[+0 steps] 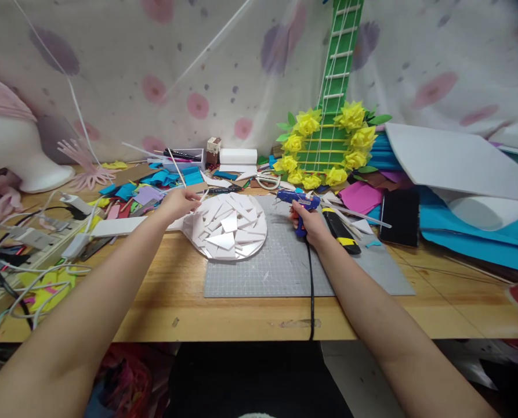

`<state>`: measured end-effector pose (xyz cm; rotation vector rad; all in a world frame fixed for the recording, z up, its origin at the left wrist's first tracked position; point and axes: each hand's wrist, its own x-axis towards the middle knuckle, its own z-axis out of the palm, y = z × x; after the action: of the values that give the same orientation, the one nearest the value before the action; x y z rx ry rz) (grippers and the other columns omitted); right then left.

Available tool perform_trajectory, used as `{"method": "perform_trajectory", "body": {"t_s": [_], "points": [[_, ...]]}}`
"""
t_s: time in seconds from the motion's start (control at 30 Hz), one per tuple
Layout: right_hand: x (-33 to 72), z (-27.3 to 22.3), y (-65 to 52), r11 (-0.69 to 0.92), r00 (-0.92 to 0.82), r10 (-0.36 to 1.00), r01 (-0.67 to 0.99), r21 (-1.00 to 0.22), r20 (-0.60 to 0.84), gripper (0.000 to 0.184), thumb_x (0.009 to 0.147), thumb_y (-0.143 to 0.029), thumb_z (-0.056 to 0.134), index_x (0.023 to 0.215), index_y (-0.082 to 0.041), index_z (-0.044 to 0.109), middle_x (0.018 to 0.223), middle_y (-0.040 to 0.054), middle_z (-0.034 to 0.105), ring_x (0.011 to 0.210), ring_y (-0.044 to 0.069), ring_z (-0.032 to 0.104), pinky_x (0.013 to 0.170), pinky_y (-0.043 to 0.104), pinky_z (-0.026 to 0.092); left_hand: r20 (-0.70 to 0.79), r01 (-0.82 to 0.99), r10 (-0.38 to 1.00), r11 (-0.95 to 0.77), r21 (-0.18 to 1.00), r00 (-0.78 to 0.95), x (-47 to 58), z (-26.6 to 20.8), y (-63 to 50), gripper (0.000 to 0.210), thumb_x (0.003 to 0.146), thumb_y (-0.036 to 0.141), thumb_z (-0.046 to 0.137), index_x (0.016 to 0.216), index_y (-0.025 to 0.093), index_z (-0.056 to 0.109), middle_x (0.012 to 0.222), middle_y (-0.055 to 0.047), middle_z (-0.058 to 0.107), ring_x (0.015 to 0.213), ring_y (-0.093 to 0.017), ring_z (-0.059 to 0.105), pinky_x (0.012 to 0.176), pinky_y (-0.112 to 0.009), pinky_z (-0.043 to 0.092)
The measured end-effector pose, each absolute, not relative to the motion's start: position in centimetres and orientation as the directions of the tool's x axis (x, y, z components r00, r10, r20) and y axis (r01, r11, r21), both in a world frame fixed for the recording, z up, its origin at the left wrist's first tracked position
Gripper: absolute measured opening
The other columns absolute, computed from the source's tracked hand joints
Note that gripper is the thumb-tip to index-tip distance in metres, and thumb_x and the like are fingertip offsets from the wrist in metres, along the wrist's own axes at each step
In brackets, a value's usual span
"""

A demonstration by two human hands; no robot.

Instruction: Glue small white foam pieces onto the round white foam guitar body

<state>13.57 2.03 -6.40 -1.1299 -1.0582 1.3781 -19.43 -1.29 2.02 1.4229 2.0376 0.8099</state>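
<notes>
My left hand is closed on a thin white stick, which points up and to the left. It hovers at the upper left rim of a round white piece covered in overlapping angular white scraps; whether it touches is unclear. A long white neck extends leftward from that round piece, partly behind my left wrist. In my right hand is a blue hot glue gun, its nozzle toward the left and its black cord hanging over the table edge. Both are above the grey cutting mat.
A yellow-and-black utility knife and a black phone lie to the right. Behind stands a green guitar shape with yellow flowers. Scissors and coloured scraps line the back. A power strip with tangled cables occupies the left.
</notes>
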Motion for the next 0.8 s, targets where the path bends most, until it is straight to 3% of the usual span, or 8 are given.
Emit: {"method": "perform_trajectory", "body": {"t_s": [0.07, 0.17, 0.27, 0.43, 0.57, 0.8], "points": [[13.6, -6.3, 2.0, -0.101, -0.048, 0.994, -0.179, -0.979, -0.094, 0.043, 0.055, -0.057, 0.074, 0.065, -0.019, 0.056, 0.053, -0.0017, 0.053, 0.040, 0.006, 0.039, 0.035, 0.020, 0.030, -0.071, 0.651, 0.948, 0.267, 0.710, -0.312, -19.5, 2.3, -0.6, 0.022, 0.049, 0.025, 0.079, 0.068, 0.017, 0.071, 0.050, 0.000, 0.058, 0.048, -0.013, 0.049, 0.050, -0.026, 0.034], [13.5, -6.1, 1.9, -0.115, -0.049, 0.993, -0.195, -0.974, -0.107, 0.043, 0.056, -0.056, 0.074, 0.065, -0.018, 0.056, 0.053, -0.0022, 0.053, 0.040, 0.005, 0.040, 0.035, 0.019, 0.031, -0.045, 0.790, 0.943, 0.301, 0.533, -0.329, -19.6, 2.7, 0.2, 0.022, 0.053, 0.028, 0.077, 0.073, 0.019, 0.073, 0.055, -0.001, 0.062, 0.053, -0.015, 0.052, 0.052, -0.025, 0.033], [13.5, -6.1, 1.9, -0.122, -0.046, 0.992, -0.199, -0.972, -0.115, 0.041, 0.057, -0.054, 0.074, 0.065, -0.018, 0.056, 0.053, -0.0021, 0.054, 0.039, 0.004, 0.040, 0.034, 0.018, 0.030, -0.072, 0.881, 0.939, 0.340, 0.330, -0.336, -19.5, 2.7, 0.6, 0.024, 0.063, 0.027, 0.069, 0.086, 0.022, 0.074, 0.074, -0.001, 0.070, 0.064, -0.017, 0.058, 0.054, -0.024, 0.036], [13.4, -6.2, 2.0, -0.134, -0.038, 0.991, -0.206, -0.969, -0.129, 0.039, 0.059, -0.052, 0.074, 0.065, -0.017, 0.057, 0.052, -0.0019, 0.055, 0.039, 0.004, 0.040, 0.033, 0.017, 0.030, -0.089, 0.942, 0.953, 0.300, 0.152, -0.289, -19.4, 1.6, 1.2, 0.028, 0.071, 0.030, 0.062, 0.097, 0.025, 0.072, 0.097, -0.003, 0.071, 0.081, -0.020, 0.062, 0.061, -0.025, 0.041], [13.4, -6.1, 2.0, -0.117, -0.028, 0.993, -0.209, -0.971, -0.114, 0.039, 0.061, -0.052, 0.073, 0.065, -0.017, 0.057, 0.052, -0.0015, 0.056, 0.038, 0.004, 0.041, 0.034, 0.017, 0.032, -0.127, 0.956, 0.955, 0.280, 0.083, -0.268, -19.8, 0.9, 1.6, 0.027, 0.072, 0.034, 0.062, 0.096, 0.029, 0.072, 0.099, 0.000, 0.071, 0.086, -0.021, 0.062, 0.063, -0.025, 0.042], [13.3, -5.9, 1.9, -0.126, -0.018, 0.992, -0.215, -0.968, -0.125, 0.040, 0.059, -0.052, 0.073, 0.064, -0.016, 0.055, 0.051, -0.0022, 0.055, 0.037, 0.004, 0.040, 0.032, 0.016, 0.031, -0.116, 0.968, 0.966, 0.242, 0.071, -0.233, -20.2, -0.2, 1.8, 0.028, 0.072, 0.031, 0.062, 0.098, 0.028, 0.071, 0.096, 0.000, 0.072, 0.087, -0.020, 0.063, 0.065, -0.024, 0.043]]}}
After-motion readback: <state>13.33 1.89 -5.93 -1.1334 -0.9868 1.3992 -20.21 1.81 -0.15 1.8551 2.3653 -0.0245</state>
